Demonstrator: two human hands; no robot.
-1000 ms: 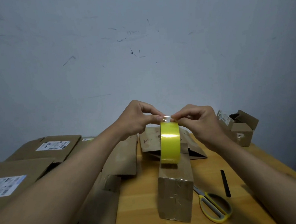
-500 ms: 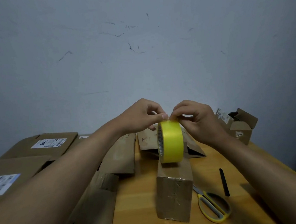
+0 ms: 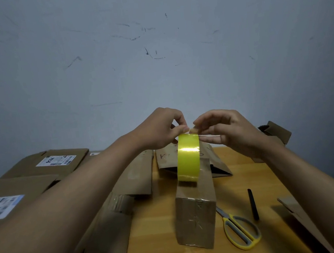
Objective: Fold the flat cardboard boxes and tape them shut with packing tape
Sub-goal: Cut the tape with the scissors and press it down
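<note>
Both hands have lifted slightly | left hand (image 3: pixel 158 131) and right hand (image 3: pixel 229 129) pinch atop yellow glossy tape roll (image 3: pixel 187 159), upright on taped brown cardboard box (image 3: pixel 196 203) | tape end apparently being picked free.

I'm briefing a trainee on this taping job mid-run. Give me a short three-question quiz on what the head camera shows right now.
1. True or false: the yellow tape roll stands on edge on the folded box.
2. Which tool lies right of that box? A) a knife B) scissors C) a stapler
3. Where do the left hand and the right hand meet?

Key: 1 true. 2 B, yellow-handled, on the wooden table beside a black stick. 3 At the top of the roll, fingertips pinching there.
</note>
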